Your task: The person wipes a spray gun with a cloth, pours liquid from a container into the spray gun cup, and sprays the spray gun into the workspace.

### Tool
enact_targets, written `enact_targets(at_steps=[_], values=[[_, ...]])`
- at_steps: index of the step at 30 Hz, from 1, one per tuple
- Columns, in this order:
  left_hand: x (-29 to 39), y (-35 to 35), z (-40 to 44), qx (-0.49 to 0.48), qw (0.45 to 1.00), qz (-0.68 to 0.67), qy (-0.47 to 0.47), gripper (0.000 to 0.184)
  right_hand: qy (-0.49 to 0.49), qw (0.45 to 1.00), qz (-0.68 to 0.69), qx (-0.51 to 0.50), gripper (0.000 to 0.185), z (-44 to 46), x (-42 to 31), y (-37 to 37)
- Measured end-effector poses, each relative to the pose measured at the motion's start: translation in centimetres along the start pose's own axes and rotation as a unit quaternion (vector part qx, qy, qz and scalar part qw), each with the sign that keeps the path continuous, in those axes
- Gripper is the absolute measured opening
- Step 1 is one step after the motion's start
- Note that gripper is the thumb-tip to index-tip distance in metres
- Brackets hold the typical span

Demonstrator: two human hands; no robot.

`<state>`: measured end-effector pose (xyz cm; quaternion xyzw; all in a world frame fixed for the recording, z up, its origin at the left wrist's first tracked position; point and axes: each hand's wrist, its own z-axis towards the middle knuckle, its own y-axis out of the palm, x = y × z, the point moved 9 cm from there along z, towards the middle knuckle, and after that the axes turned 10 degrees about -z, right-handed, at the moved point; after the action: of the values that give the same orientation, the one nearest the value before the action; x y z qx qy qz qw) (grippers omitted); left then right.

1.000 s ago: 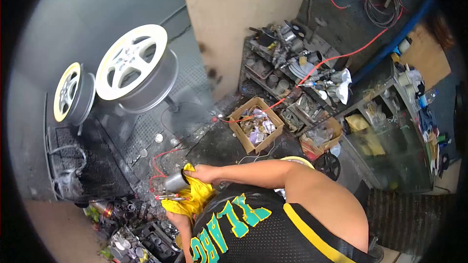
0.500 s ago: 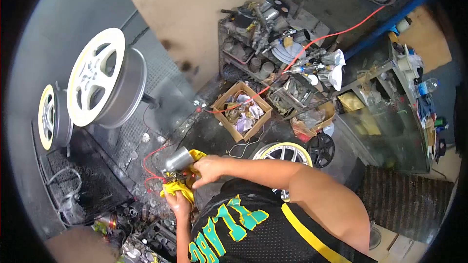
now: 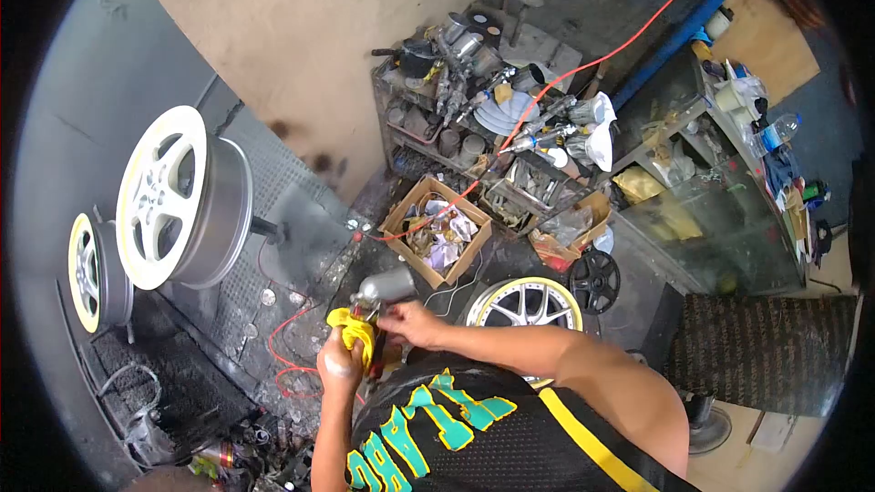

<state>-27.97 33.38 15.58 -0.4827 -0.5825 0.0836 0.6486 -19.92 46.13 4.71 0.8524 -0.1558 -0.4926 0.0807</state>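
Note:
My left hand (image 3: 339, 360) is wrapped round a bunched yellow cloth (image 3: 354, 328), which lies against a spray gun (image 3: 366, 306). The gun's grey metal cup (image 3: 388, 284) points up and to the right, above both hands. My right hand (image 3: 412, 322) is at the right side of the gun, its fingers bent in against the gun's body just below the cup. What those fingertips grip is too small to make out. A red hose (image 3: 296, 369) runs on the floor left of my left hand.
Two white wheels (image 3: 162, 196) with yellow rims (image 3: 85, 273) stand on supports at left. Ahead are a cardboard box (image 3: 436, 230) of scraps and a cluttered rack (image 3: 456, 123). Another wheel (image 3: 524, 305) lies near my right forearm. A glass cabinet (image 3: 720, 219) stands at right.
The view has turned. The cloth, earlier spread around the cup's opening, is now bunched in my left hand. My right hand has left the cloth and moved to the gun's body.

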Motion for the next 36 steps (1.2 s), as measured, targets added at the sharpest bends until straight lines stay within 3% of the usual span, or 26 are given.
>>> enact_targets(at_steps=[1,3,4,5,7,9,10,11,15,17,19,23,25,29,31,33,36], values=[[-1.4,0.0,0.3,-0.014,0.999,0.028,-0.038,0.030,0.019,0.997,-0.055,0.056,0.029,0.1,0.2,-1.9],[-4.8,-1.0,0.6,0.043,0.997,0.055,-0.017,0.034,-0.038,0.989,-0.045,0.134,0.026,0.6,0.9,-6.2],[-5.2,-1.9,1.1,0.044,0.995,-0.018,-0.084,0.039,-0.016,0.984,-0.034,0.175,0.024,0.2,1.2,-8.7],[-8.0,-1.9,1.4,0.076,0.994,-0.061,-0.040,0.040,0.004,0.976,-0.026,0.216,0.023,-0.4,1.3,-11.4],[-8.5,-1.8,2.1,0.053,0.998,-0.004,0.033,0.042,-0.024,0.959,-0.024,0.280,0.021,-1.6,1.4,-16.7],[-17.5,3.6,2.3,-0.075,0.983,-0.130,-0.108,0.045,-0.037,0.945,-0.011,0.324,0.019,-3.5,0.9,-21.2],[-12.0,2.7,2.4,-0.119,0.971,-0.115,-0.172,0.049,-0.040,0.935,-0.023,0.351,0.020,-4.6,0.5,-23.3],[-13.4,5.0,2.6,-0.134,0.961,-0.152,-0.188,0.049,-0.043,0.924,-0.036,0.378,0.020,-5.8,0.1,-25.2],[-6.5,9.2,5.9,-0.149,0.983,-0.091,-0.048,0.047,-0.039,0.853,-0.161,0.494,0.027,-11.5,-3.1,-30.4],[-3.9,11.9,7.4,-0.160,0.977,-0.137,-0.039,0.047,-0.047,0.837,-0.166,0.519,0.028,-13.9,-5.0,-31.1],[-0.8,14.2,8.7,-0.166,0.962,-0.216,0.000,0.049,-0.071,0.862,-0.070,0.497,0.022,-14.6,-5.5,-31.2],[3.2,17.6,10.6,-0.138,0.950,-0.277,0.043,0.051,-0.090,0.842,-0.196,0.494,0.019,-15.7,-8.2,-28.9],[5.0,17.3,11.0,-0.176,0.916,-0.360,-0.022,0.051,-0.055,0.859,-0.209,0.464,0.019,-15.4,-7.8,-27.7],[6.9,15.1,10.8,-0.168,0.941,-0.277,0.093,0.069,-0.052,0.894,-0.176,0.408,0.019,-13.0,-7.1,-24.4],[2.7,16.3,9.9,-0.088,0.970,-0.201,0.100,0.078,-0.060,0.908,-0.178,0.374,0.018,-11.4,-8.9,-21.3],[0.1,12.7,7.6,-0.151,0.966,-0.207,0.026,0.070,-0.104,0.931,-0.139,0.321,0.017,-8.1,-8.2,-21.6],[-7.8,11.3,1.3,-0.219,0.948,-0.223,-0.061,0.061,-0.078,0.947,-0.088,0.299,0.021,-3.0,-8.2,-21.6]])
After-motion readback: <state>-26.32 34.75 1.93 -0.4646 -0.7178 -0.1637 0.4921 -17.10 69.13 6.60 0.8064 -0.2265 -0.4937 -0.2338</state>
